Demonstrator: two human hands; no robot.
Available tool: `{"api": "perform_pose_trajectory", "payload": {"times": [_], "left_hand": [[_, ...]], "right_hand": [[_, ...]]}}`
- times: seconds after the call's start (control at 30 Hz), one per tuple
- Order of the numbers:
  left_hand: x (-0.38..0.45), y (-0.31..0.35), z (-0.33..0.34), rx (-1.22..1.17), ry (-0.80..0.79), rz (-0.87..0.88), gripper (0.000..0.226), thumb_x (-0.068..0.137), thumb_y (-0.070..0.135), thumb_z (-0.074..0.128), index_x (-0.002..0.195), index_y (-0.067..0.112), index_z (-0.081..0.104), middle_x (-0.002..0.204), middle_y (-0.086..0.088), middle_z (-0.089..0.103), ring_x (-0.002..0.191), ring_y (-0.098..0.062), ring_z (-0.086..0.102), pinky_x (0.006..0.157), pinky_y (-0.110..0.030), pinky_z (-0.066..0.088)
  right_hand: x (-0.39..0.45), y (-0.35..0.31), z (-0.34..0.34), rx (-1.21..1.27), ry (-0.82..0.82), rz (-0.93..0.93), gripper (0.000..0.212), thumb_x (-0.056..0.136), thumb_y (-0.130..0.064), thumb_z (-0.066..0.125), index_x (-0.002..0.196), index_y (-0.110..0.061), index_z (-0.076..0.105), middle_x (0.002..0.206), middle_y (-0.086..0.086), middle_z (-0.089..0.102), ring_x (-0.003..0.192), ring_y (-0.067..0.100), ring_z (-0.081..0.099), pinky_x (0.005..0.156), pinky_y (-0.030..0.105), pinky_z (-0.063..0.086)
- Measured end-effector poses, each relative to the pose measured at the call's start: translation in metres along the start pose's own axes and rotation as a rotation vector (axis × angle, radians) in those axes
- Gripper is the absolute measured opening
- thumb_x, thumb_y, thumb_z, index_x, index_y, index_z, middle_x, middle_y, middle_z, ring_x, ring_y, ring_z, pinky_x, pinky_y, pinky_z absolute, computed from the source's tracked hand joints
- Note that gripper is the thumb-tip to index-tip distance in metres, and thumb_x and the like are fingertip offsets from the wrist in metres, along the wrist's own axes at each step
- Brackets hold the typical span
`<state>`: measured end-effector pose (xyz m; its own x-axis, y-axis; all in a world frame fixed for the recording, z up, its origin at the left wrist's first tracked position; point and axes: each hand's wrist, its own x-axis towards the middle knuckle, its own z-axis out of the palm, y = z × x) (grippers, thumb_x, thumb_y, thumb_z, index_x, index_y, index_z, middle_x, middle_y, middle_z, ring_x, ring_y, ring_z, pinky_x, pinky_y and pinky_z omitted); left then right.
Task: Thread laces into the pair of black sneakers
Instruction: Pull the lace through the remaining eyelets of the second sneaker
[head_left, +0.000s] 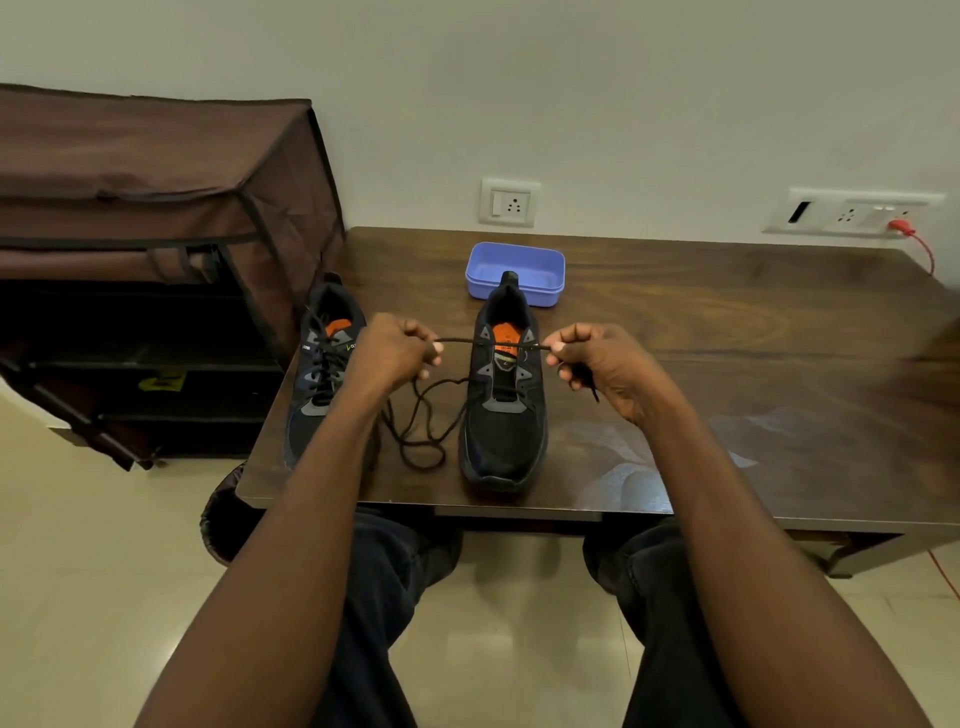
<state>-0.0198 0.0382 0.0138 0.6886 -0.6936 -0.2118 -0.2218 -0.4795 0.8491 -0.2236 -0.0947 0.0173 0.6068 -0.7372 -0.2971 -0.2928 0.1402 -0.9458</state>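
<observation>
Both grips pinching lace (491, 341), taut above unlaced sneaker (503, 410)

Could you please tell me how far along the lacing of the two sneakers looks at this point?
About halfway. The left sneaker already looks laced. The right sneaker shows bare eyelets. The left hand and right hand pinch a black lace stretched taut above it, slack looping on the table. Threading that whole shoe remains.

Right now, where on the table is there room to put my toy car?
Bare wood lies right of the unlaced sneaker and the purple box, out to the table edge. Between the two sneakers it's crowded with loose lace and both hands.
</observation>
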Motion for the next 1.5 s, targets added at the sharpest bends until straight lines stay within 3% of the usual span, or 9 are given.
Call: {"api": "perform_pose_trajectory", "payload": {"times": [0.1,0.17,0.27,0.33,0.5,1.03,1.17,1.37,1.5], "left_hand": [[0.010,-0.012,-0.006,0.257,0.176,-0.100,0.015,0.090,0.020,0.068,0.076,0.017,0.068,0.078,-0.004,0.071,0.068,-0.018,0.067,0.072,-0.036,0.059],[0.006,-0.009,-0.001,0.437,0.214,-0.085,0.010,0.089,0.024,0.068,0.089,0.015,0.069,0.094,-0.006,0.071,0.083,-0.024,0.067,0.079,-0.041,0.057],[-0.004,0.004,0.012,0.368,0.026,0.089,0.045,0.085,0.021,0.075,0.127,0.015,0.059,0.118,0.001,0.060,0.103,-0.018,0.059,0.087,-0.034,0.049],[-0.011,0.015,0.020,0.162,-0.186,0.180,0.045,0.083,0.015,0.076,0.125,0.015,0.061,0.115,0.005,0.061,0.107,-0.013,0.059,0.085,-0.026,0.046],[-0.014,0.021,0.031,-0.052,-0.406,0.216,0.020,0.083,0.007,0.074,0.101,0.015,0.069,0.087,-0.006,0.073,0.078,-0.006,0.067,0.077,-0.023,0.054],[-0.012,0.017,0.055,-0.094,-0.233,0.244,0.007,0.090,0.012,0.067,0.088,0.011,0.073,0.078,0.005,0.069,0.066,0.002,0.063,0.061,-0.013,0.046],[-0.003,0.007,0.070,0.242,-0.075,0.328,0.011,0.092,0.012,0.065,0.084,0.010,0.073,0.079,-0.001,0.065,0.070,-0.009,0.057,0.061,-0.022,0.046],[0.002,0.000,0.076,0.613,0.011,0.369,0.016,0.089,0.024,0.067,0.101,0.019,0.076,0.131,-0.006,0.038,0.122,-0.025,0.031,0.104,-0.036,0.032],[-0.002,0.001,0.076,0.652,0.006,0.364,0.016,0.089,0.026,0.066,0.101,0.022,0.076,0.147,-0.008,0.026,0.133,-0.030,0.021,0.112,-0.042,0.024]], "right_hand": [[-0.001,0.002,-0.005,-0.072,0.024,0.034,0.012,0.097,0.001,0.052,0.097,-0.003,0.063,0.078,0.008,0.069,0.054,0.010,0.056,0.051,0.021,0.044],[-0.002,0.004,0.000,-0.116,0.064,0.031,0.004,0.096,-0.003,0.057,0.096,-0.002,0.061,0.073,0.008,0.069,0.050,0.011,0.055,0.047,0.022,0.043],[-0.001,0.004,0.013,-0.155,0.073,-0.006,0.007,0.092,-0.010,0.067,0.092,-0.003,0.065,0.066,0.004,0.064,0.048,0.008,0.051,0.047,0.020,0.041],[0.000,0.001,0.021,-0.122,0.013,-0.005,0.006,0.093,-0.006,0.063,0.092,-0.004,0.068,0.069,0.004,0.064,0.054,0.008,0.053,0.052,0.019,0.044],[-0.001,-0.002,0.028,0.069,-0.087,-0.006,0.011,0.096,0.003,0.054,0.101,0.002,0.063,0.078,0.011,0.072,0.060,0.013,0.066,0.056,0.021,0.054],[0.007,0.010,0.033,0.057,0.028,0.105,0.023,0.097,-0.019,0.059,0.082,-0.006,0.070,0.064,0.001,0.060,0.051,0.008,0.047,0.051,0.022,0.038],[0.015,0.018,0.034,0.008,0.207,0.121,0.026,0.098,-0.017,0.054,0.076,-0.009,0.064,0.061,0.001,0.053,0.048,0.010,0.044,0.046,0.021,0.033],[0.028,0.035,0.034,-0.168,0.268,0.254,0.018,0.093,-0.005,0.055,0.075,-0.007,0.057,0.067,0.008,0.053,0.058,0.017,0.049,0.050,0.027,0.038],[0.032,0.046,0.039,-0.201,0.236,0.245,0.007,0.092,-0.007,0.060,0.096,-0.001,0.062,0.090,0.012,0.061,0.080,0.023,0.057,0.065,0.032,0.047]]}}
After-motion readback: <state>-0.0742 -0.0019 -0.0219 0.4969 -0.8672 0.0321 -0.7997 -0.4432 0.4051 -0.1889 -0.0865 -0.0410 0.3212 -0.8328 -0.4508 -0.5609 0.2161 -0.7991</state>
